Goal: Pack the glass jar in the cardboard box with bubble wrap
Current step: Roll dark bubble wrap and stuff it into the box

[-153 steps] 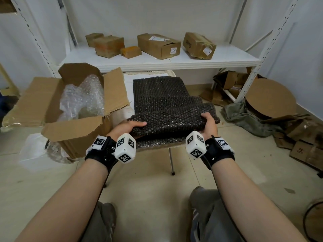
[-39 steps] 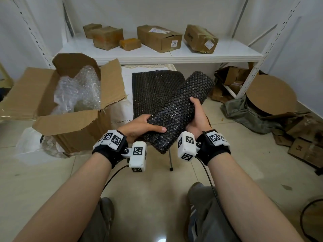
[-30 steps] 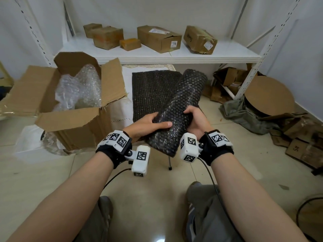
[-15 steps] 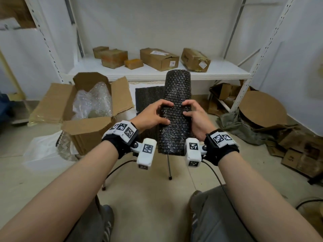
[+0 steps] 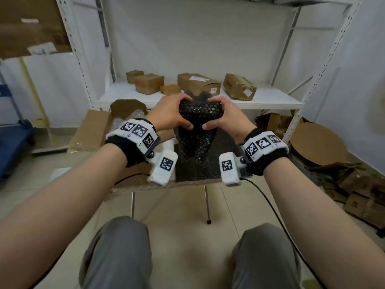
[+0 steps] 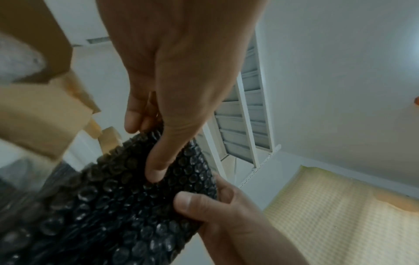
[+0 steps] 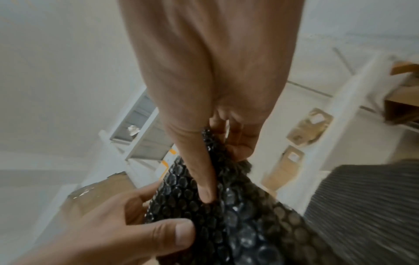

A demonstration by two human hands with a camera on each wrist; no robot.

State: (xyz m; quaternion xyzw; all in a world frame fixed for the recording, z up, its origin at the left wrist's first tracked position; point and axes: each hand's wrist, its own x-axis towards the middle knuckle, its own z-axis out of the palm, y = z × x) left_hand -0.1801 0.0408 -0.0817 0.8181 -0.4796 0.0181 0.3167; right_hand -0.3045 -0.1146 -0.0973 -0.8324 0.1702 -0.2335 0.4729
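Note:
A roll of black bubble wrap (image 5: 199,130) stands upright over the small table, its top end folded down; the glass jar is hidden inside it. My left hand (image 5: 174,115) grips the top from the left, thumb (image 6: 158,161) on the front and fingers curled over the folded end. My right hand (image 5: 226,116) grips the top from the right in the same way, thumb (image 7: 204,186) pressed into the bubbles. The roll shows close up in the left wrist view (image 6: 108,211) and the right wrist view (image 7: 238,224). The open cardboard box (image 5: 93,126) with clear bubble wrap (image 5: 118,122) inside sits to the left.
A flat sheet of black bubble wrap (image 5: 200,170) lies on the small metal-legged table. Behind stands a white shelf (image 5: 260,101) with several small cardboard boxes (image 5: 199,83). Flattened cardboard and a round board (image 5: 316,144) lie on the floor at right.
The roll went from tilted to upright. Both hands slid up from its middle to the top end, which is now folded down under the fingers. My view has tipped upward.

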